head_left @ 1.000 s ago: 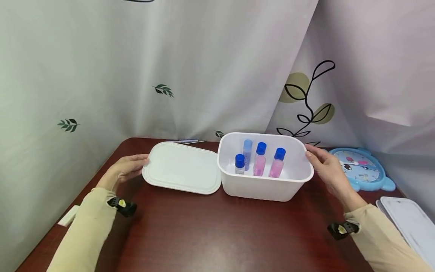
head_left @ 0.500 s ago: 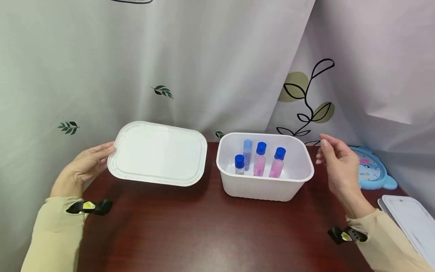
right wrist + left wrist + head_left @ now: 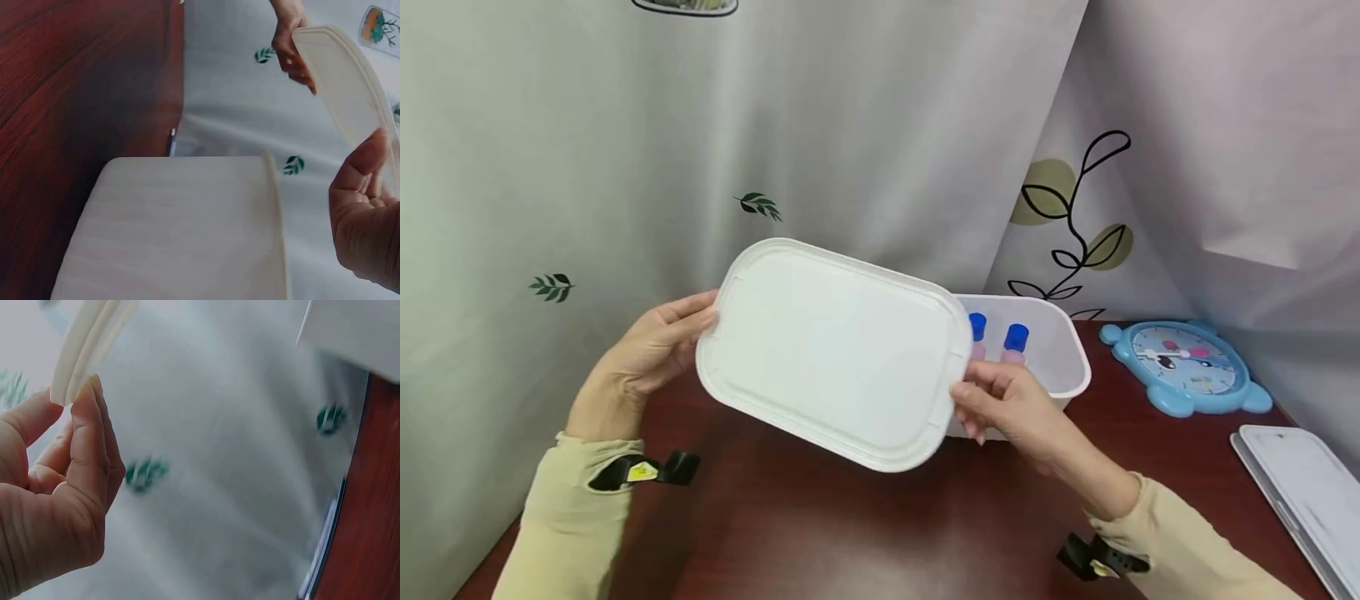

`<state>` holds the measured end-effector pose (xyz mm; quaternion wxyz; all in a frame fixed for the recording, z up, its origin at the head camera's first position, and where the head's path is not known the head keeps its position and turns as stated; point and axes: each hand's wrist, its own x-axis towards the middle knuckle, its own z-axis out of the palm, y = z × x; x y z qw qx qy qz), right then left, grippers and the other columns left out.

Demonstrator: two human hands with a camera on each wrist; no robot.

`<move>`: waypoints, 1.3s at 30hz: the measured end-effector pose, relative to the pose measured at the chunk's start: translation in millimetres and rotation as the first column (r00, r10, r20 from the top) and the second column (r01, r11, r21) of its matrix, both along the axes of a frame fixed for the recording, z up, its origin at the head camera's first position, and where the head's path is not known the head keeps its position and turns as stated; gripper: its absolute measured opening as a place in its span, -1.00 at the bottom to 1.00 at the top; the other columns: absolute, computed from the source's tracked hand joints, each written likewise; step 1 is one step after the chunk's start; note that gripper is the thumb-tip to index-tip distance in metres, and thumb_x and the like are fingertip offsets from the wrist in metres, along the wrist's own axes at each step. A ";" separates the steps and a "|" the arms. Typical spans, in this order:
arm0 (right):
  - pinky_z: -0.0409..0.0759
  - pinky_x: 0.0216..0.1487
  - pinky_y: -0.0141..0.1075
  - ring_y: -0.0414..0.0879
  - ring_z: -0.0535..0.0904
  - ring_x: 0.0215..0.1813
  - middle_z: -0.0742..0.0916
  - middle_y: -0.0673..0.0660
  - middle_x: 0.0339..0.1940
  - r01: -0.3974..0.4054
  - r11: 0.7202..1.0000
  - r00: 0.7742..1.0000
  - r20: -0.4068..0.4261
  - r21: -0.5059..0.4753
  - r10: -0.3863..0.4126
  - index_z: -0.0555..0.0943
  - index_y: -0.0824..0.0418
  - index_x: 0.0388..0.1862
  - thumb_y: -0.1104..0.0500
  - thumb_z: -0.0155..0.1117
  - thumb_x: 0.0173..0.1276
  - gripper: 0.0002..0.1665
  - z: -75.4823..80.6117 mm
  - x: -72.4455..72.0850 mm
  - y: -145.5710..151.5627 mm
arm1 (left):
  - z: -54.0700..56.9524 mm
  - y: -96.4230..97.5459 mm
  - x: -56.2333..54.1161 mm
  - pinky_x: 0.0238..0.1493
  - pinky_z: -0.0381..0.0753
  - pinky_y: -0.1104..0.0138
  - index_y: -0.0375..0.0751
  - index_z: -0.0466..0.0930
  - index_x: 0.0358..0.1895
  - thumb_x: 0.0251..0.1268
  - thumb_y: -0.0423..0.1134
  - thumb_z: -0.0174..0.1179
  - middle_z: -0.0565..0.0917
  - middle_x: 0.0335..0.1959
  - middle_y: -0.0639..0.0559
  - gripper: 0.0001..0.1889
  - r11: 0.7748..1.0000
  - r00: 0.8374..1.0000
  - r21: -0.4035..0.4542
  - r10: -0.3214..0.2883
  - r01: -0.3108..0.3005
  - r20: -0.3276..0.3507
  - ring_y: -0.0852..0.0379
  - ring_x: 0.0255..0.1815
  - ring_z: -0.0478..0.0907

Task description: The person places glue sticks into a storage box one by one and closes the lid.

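A white rounded lid (image 3: 835,354) is held up above the table, tilted with its right end lower in the head view. My left hand (image 3: 651,354) pinches its left edge between thumb and fingers; the left wrist view shows that grip on the rim (image 3: 81,356) closely. At the opposite end my right hand (image 3: 1011,408) grips the lid's edge, thumb on the near face. Behind the lid stands a white plastic bin (image 3: 1056,358), partly covered by it in the head view. Two blue bottle caps (image 3: 1017,337) show inside the bin, over pink bottles; the bin's left part is hidden.
On the right lies a light blue animal-shaped clock (image 3: 1183,367). Nearer, white flat panels (image 3: 1303,492) are stacked at the table's right edge. A patterned curtain (image 3: 865,125) hangs behind the dark red table (image 3: 820,533). A thin pen-like item (image 3: 172,142) lies by the table's back edge.
My left hand has lifted the lid off the table, first leftward, then up and right in front of the bin. My right hand has left the bin's rim and taken the lid's right edge.
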<state>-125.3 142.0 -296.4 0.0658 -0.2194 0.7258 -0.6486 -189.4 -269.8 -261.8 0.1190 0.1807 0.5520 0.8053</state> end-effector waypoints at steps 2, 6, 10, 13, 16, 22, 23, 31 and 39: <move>0.54 -0.59 -0.39 -0.24 0.49 -0.58 0.60 -0.02 -0.59 0.031 0.999 0.999 -0.035 -0.022 -0.032 0.57 0.29 -0.27 0.25 0.13 0.40 -0.88 5.6 4.0 6.0 | 6.0 18.2 1.4 -0.25 0.66 0.42 -0.15 0.66 -0.04 0.38 -0.49 -0.04 0.70 -0.17 0.00 -0.69 0.998 0.999 -0.051 0.018 -0.021 -0.047 0.19 -0.24 0.66; 0.50 -0.62 -0.43 -0.23 0.48 -0.61 0.60 -0.03 -0.64 0.197 0.980 0.947 -0.252 -0.036 -0.199 0.62 0.20 -0.33 0.35 0.18 0.33 -0.89 23.4 5.1 28.6 | 17.6 51.5 0.8 -0.21 0.65 0.42 -0.13 0.67 -0.06 0.33 -0.50 0.03 0.69 -0.18 0.04 -0.71 0.992 0.982 -0.079 0.085 -0.100 -0.168 0.21 -0.24 0.65; 0.50 -0.60 -0.52 -0.29 0.50 -0.61 0.60 -0.11 -0.65 0.412 0.911 0.767 -0.530 -0.026 -0.362 0.63 0.35 -0.34 0.45 0.24 0.23 -0.94 36.4 -2.4 49.7 | 24.5 84.5 -6.0 -0.25 0.62 0.49 -0.03 0.70 -0.20 0.25 -0.54 0.11 0.67 -0.31 0.11 -0.69 0.961 0.919 -0.076 0.230 -0.267 -0.320 0.27 -0.32 0.61; 0.52 -0.45 -0.64 -0.43 0.56 -0.48 0.65 -0.29 -0.49 0.556 0.831 0.630 -0.660 0.014 -0.410 0.67 0.36 -0.22 0.46 0.28 0.19 -0.83 35.3 -11.5 65.9 | 22.5 107.5 -14.1 -0.27 0.59 0.53 0.01 0.72 -0.18 0.24 -0.54 0.12 0.67 -0.28 0.19 -0.66 0.924 0.875 -0.118 0.295 -0.363 -0.384 0.32 -0.32 0.56; 0.51 -0.24 -0.70 -0.52 0.57 -0.22 0.64 -0.40 -0.21 0.584 0.806 0.670 -0.617 0.093 -0.414 0.63 0.30 0.03 0.36 0.19 0.31 -0.69 25.0 -21.5 85.2 | 11.7 126.7 -22.4 -0.20 0.62 0.49 -0.14 0.63 0.06 0.31 -0.48 0.07 0.66 -0.05 0.12 -0.68 0.913 0.893 -0.203 0.264 -0.353 -0.365 0.33 -0.25 0.57; 0.49 -0.14 -0.68 -0.57 0.45 -0.03 0.56 0.08 0.23 0.495 0.835 0.860 -0.276 0.242 -0.429 0.34 0.35 0.33 0.03 -0.04 0.50 -0.43 0.2 -37.4 113.2 | -20.6 150.7 -29.0 -0.14 0.64 0.40 -0.33 0.38 0.27 0.38 -0.28 0.08 0.46 0.27 -0.14 -0.56 0.880 0.949 -0.382 0.200 -0.283 -0.242 0.32 -0.12 0.56; 0.48 -0.15 -0.70 -0.59 0.43 -0.04 0.53 0.20 0.26 0.494 0.828 0.864 -0.256 0.264 -0.434 0.32 0.37 0.34 0.01 -0.03 0.49 -0.40 -2.9 -39.7 115.5 | -24.8 153.7 -28.6 -0.14 0.64 0.40 -0.33 0.37 0.28 0.37 -0.28 0.09 0.46 0.26 -0.17 -0.55 0.874 0.955 -0.402 0.194 -0.272 -0.225 0.31 -0.11 0.56; 0.50 -0.29 -0.68 -0.58 0.42 -0.26 0.54 0.46 0.10 0.520 0.771 0.854 -0.224 0.368 -0.470 0.34 0.43 0.31 0.00 0.09 0.42 -0.35 -15.6 -48.7 120.9 | -43.2 168.7 -28.8 -0.14 0.65 0.31 -0.35 0.35 0.29 0.29 -0.34 0.16 0.55 -0.02 -0.19 -0.50 0.833 0.976 -0.516 0.116 -0.197 -0.185 0.27 -0.23 0.53; 0.52 -0.30 -0.63 -0.57 0.43 -0.28 0.50 0.47 0.18 0.479 0.779 0.875 -0.153 0.405 -0.459 0.31 0.43 0.33 -0.05 0.05 0.44 -0.31 -18.7 -48.7 122.7 | -47.6 171.1 -30.5 -0.01 0.62 0.08 -0.38 0.34 0.29 0.29 -0.33 0.17 0.55 -0.06 -0.20 -0.49 0.798 0.984 -0.578 0.107 -0.172 -0.145 0.23 -0.28 0.57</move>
